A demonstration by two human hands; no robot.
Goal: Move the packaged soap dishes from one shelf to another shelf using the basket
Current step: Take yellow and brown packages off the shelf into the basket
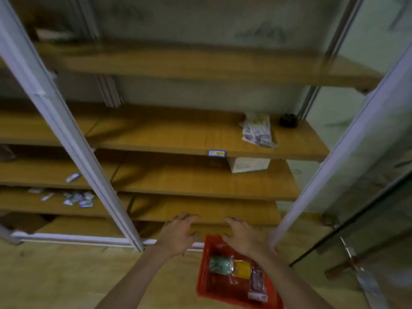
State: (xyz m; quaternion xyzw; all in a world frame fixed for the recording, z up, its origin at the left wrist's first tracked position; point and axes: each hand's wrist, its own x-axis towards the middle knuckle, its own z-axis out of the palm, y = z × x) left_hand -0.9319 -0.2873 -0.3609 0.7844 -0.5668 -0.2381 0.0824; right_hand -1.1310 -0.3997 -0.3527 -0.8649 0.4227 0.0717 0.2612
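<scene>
A red plastic basket (204,277) sits on the floor at the bottom centre, in front of a wooden shelving unit. Inside it lie packaged soap dishes: a green one (219,265), a yellow one (242,269) and a dark package (258,286). My left hand (178,235) hovers with fingers spread in front of the low shelf (200,208), left of the basket, holding nothing. My right hand (242,238) is also spread and empty, above the basket's far edge. The view is motion-blurred.
Several wooden shelves rise above. One holds a pile of clear packets (257,130) and a dark object (287,120); a white box (248,165) sits below. Small labels (78,199) lie at left. White uprights (89,163) and a glass door (367,197) flank the bay.
</scene>
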